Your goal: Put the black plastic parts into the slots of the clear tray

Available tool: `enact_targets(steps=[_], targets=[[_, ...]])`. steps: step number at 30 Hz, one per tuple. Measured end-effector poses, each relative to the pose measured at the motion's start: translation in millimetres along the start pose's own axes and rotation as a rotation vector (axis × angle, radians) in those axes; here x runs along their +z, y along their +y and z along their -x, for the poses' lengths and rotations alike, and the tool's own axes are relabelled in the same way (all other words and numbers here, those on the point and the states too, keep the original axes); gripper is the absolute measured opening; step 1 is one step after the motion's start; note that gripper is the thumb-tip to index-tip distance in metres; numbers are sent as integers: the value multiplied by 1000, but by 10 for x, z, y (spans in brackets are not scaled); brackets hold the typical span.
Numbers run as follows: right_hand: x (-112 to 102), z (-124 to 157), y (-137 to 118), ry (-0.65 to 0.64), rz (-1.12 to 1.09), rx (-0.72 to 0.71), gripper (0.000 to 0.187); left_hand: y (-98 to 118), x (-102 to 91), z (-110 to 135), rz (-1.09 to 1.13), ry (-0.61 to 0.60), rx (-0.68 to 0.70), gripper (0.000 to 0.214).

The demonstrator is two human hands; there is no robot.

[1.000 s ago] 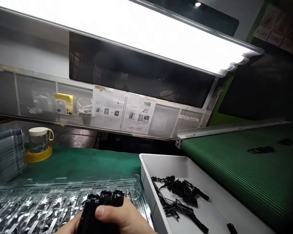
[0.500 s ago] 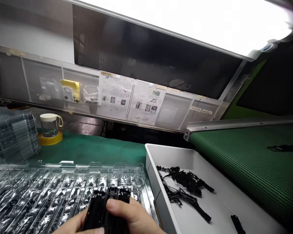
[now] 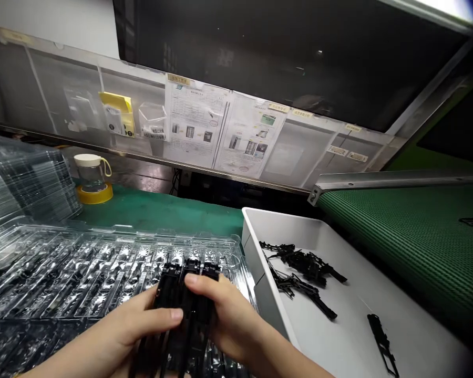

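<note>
Several long black plastic parts (image 3: 187,304) lie side by side in a bundle, gripped between both hands. My left hand (image 3: 140,328) is closed around the bundle's left side, its thumb lying across the front. My right hand (image 3: 228,310) wraps the right side, with the thumb pressed near the top ends. The lower ends of the parts run out of view at the bottom. Behind and below the hands spreads a clear plastic blister tray (image 3: 122,239) with long ribbed slots.
A white bin (image 3: 256,278) on the right holds a heap of black parts (image 3: 307,268) and a single one (image 3: 382,341). Beyond it runs a green conveyor belt (image 3: 402,226). At left stand stacked clear trays (image 3: 35,178) and a cup (image 3: 90,173) on a yellow tape roll (image 3: 96,194).
The view has tilted down, so more of my hands, forearms and the tray shows. Both hands still hold the black bundle, and my left thumb now lies across its front.
</note>
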State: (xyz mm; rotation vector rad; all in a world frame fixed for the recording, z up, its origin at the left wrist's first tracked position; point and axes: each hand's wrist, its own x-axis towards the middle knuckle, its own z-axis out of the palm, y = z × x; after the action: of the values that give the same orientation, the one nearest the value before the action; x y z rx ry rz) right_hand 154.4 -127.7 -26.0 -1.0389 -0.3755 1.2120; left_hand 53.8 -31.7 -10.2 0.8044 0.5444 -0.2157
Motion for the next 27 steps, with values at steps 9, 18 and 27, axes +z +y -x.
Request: enact_targets(steps=[9,18,27], targets=[[19,80,-6,-223,847,-961,34,-56,-417,-175,-1037,26,637,54],[29,59,41,-115,767,-832,28,-45,-428,-226,-1021,55,596,46],[2,63,-26,-40,1003,-792,21,-31,-318,-155,-995,203,735,38]])
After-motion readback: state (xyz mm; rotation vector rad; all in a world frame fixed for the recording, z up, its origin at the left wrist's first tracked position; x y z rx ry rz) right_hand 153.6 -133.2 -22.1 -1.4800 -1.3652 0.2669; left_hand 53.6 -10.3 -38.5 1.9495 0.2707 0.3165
